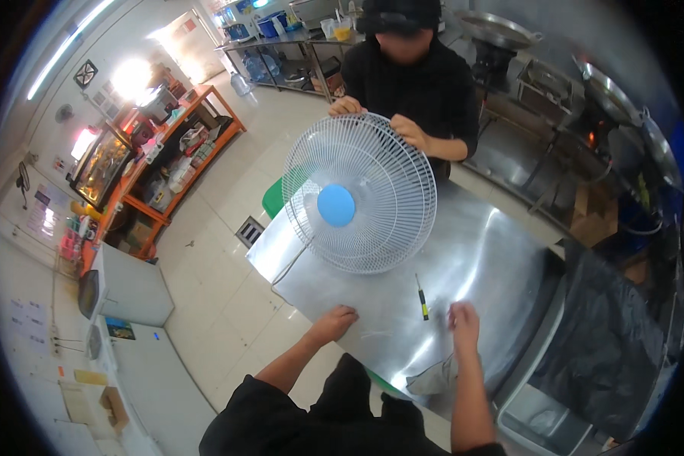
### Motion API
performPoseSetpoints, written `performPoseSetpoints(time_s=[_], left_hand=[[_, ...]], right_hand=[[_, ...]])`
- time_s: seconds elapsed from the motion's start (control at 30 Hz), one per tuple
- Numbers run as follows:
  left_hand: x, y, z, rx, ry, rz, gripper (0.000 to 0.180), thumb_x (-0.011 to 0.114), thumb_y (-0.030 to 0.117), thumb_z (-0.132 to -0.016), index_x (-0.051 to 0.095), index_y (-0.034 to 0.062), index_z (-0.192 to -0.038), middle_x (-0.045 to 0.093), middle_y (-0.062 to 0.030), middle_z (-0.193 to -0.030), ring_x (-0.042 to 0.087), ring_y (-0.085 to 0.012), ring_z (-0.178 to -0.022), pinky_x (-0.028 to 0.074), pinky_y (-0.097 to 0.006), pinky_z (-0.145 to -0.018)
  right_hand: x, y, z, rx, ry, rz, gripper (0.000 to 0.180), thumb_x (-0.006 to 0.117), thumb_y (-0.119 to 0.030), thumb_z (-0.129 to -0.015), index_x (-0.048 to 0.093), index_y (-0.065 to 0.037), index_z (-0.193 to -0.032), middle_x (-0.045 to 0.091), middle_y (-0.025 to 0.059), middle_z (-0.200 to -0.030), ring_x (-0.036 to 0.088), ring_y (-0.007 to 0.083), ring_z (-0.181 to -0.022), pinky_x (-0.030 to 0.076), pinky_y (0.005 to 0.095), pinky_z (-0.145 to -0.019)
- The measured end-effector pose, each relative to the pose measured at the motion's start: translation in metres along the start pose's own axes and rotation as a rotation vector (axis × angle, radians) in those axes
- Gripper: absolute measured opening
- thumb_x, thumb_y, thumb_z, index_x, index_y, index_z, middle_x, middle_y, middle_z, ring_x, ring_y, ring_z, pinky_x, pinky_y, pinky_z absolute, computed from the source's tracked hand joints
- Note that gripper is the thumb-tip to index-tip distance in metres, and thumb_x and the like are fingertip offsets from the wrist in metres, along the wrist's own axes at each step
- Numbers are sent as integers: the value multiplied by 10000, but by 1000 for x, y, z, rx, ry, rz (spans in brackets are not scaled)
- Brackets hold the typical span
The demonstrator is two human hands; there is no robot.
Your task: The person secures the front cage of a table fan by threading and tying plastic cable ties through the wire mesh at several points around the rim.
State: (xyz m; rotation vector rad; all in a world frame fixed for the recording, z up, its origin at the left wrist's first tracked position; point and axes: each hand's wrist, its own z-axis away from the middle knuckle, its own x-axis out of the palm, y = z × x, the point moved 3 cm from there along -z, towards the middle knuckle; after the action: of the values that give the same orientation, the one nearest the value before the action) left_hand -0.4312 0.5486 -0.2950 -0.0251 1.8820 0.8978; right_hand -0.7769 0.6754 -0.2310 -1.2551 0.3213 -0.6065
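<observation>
A white table fan with a round wire grille and a blue hub stands on the steel table, facing me. A person across the table, in black, has both hands on the top of the grille. My left hand rests on the table's near edge, fingers curled, holding nothing. My right hand lies on the table, fingers loosely together, just right of a small screwdriver with a yellow-and-black handle. A thin white strip lies between my hands.
A grey cloth hangs at the near table edge. A black bag-lined bin stands to the right. Orange shelves with goods line the left, a white cabinet nearer. Steel counters and woks stand behind the person.
</observation>
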Motion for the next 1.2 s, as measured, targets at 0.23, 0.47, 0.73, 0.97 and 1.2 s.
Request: performPoseSetpoints(time_s=[0.23, 0.47, 0.73, 0.97, 1.2], left_hand=[[-4, 52, -31, -451, 132, 485, 101, 593, 71, -979, 602, 35, -1073, 630, -110, -1010, 624, -241, -868, 527, -364, -825], [-142, 110, -136, -81, -185, 690, 117, 623, 81, -955, 568, 10, -1029, 620, -150, -943, 655, -256, -805, 534, -353, -742], [-227, 74, -174, -45, -227, 811, 87, 626, 36, -938, 597, -18, -1001, 650, -145, -914, 674, -252, -781, 539, -341, -705], [-241, 55, -184, -202, 80, 1099, 102, 635, 43, -971, 632, -21, -1051, 680, -89, -976, 668, -152, -830, 550, -293, -731], [-269, 19, -205, -281, 201, 1278, 122, 656, 61, -969, 657, -34, -1046, 693, -87, -1000, 655, -132, -874, 547, -285, -796]], right_hand=[[40, -15, 97, -115, -97, 389, 182, 679, -132, -941, 662, -12, -1076, 639, 25, -872, 593, 78, -732, 460, 217, -564], [170, -134, 63, -189, 21, 55, 218, 690, -30, -916, 687, 19, -1129, 654, 89, -1041, 621, 113, -791, 488, 221, -573], [236, -179, 37, -253, -8, 42, 130, 684, -8, -917, 737, 35, -1027, 673, 107, -928, 612, 115, -695, 485, 229, -551], [276, -180, 20, -213, 31, 29, 108, 680, 12, -915, 720, 59, -1004, 677, 107, -931, 644, 127, -727, 513, 237, -564], [309, -190, -2, -357, 17, -85, 149, 645, -19, -960, 692, 40, -1088, 651, 92, -977, 622, 116, -748, 511, 239, -611]])
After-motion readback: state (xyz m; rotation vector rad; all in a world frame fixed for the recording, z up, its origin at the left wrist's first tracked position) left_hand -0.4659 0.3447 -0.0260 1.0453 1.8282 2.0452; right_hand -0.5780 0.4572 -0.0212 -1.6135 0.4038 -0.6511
